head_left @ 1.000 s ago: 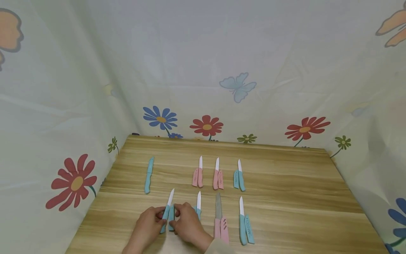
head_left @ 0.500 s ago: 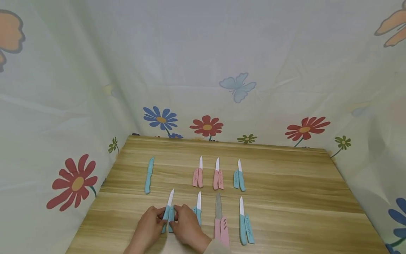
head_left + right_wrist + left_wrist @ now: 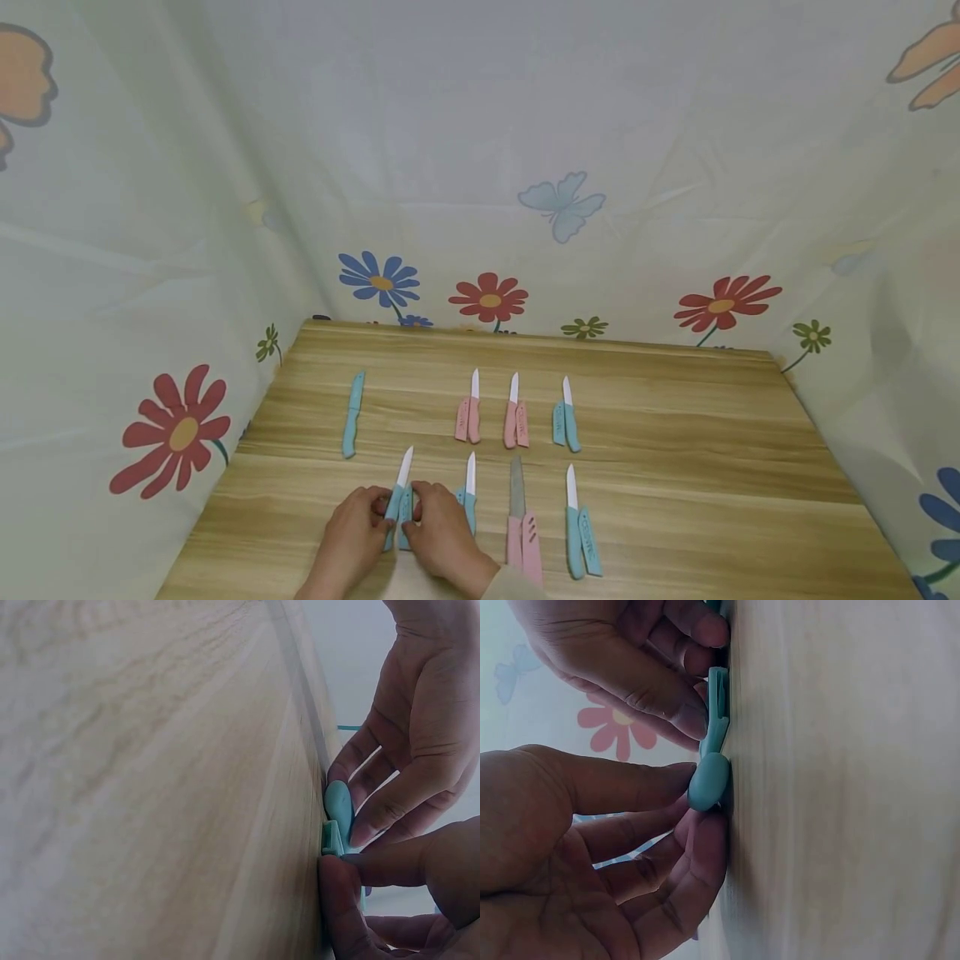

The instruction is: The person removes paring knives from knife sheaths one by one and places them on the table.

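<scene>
1. A teal-handled knife with a short white blade lies near the front left of the wooden table, its tip pointing away from the person and leaning slightly right.
2. A matching teal sheath lies just beside the knife's handle, on its right, flat on the wood.
3. The left hand pinches the knife's handle between thumb and fingers; in the left wrist view the rounded teal butt sits against its fingertips.
4. The right hand pinches the sheath from the other side, fingers curled on it.
5. The two hands almost touch over the pair.
6. Other knives lie in two rows with sheaths alongside: teal and pink pairs, plus a sheathed teal knife alone at the far left.
</scene>
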`<control>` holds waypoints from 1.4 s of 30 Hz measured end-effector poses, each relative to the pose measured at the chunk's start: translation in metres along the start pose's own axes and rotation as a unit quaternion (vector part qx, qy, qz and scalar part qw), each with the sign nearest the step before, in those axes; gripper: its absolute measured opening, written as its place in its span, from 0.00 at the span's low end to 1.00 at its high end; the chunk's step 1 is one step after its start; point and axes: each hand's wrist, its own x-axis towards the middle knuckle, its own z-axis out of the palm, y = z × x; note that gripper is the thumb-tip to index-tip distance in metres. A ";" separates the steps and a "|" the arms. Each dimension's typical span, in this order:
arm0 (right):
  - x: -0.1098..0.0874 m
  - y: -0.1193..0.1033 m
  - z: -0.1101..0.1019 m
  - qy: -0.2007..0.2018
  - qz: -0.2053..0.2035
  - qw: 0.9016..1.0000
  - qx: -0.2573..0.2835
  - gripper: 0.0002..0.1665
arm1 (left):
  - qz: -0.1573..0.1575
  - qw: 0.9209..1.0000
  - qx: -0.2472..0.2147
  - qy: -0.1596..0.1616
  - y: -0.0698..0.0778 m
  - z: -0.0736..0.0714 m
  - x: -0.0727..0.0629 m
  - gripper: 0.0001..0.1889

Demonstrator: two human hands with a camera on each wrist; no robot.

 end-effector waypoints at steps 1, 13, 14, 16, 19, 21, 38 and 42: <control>0.000 0.000 0.000 -0.001 0.001 1.000 -0.002 0.32 | 0.000 1.000 0.000 0.001 0.000 0.000 0.000 0.18; 0.000 0.001 0.001 0.005 -0.009 1.000 0.002 0.32 | 0.008 1.000 -0.004 -0.003 -0.001 0.002 -0.001 0.17; 0.000 0.002 0.001 0.007 -0.010 1.000 0.002 0.32 | 0.009 1.000 -0.007 -0.005 -0.001 0.002 -0.001 0.17; -0.001 0.002 0.002 0.009 -0.012 1.000 0.001 0.32 | 0.010 1.000 -0.011 -0.007 0.000 0.002 -0.002 0.17; -0.001 0.003 0.002 0.006 -0.007 1.000 0.001 0.32 | 0.012 1.000 -0.012 -0.009 0.000 0.003 -0.002 0.17; -0.001 0.004 0.002 0.003 -0.004 1.000 0.006 0.32 | 0.010 1.000 -0.012 -0.012 0.000 0.003 -0.002 0.17; -0.002 0.002 0.000 -0.008 0.007 1.000 0.010 0.33 | 0.004 1.000 -0.011 -0.020 -0.001 0.005 -0.002 0.21; -0.002 0.003 0.000 -0.007 0.004 1.000 0.015 0.33 | 0.007 1.000 -0.009 -0.022 0.001 0.005 -0.002 0.21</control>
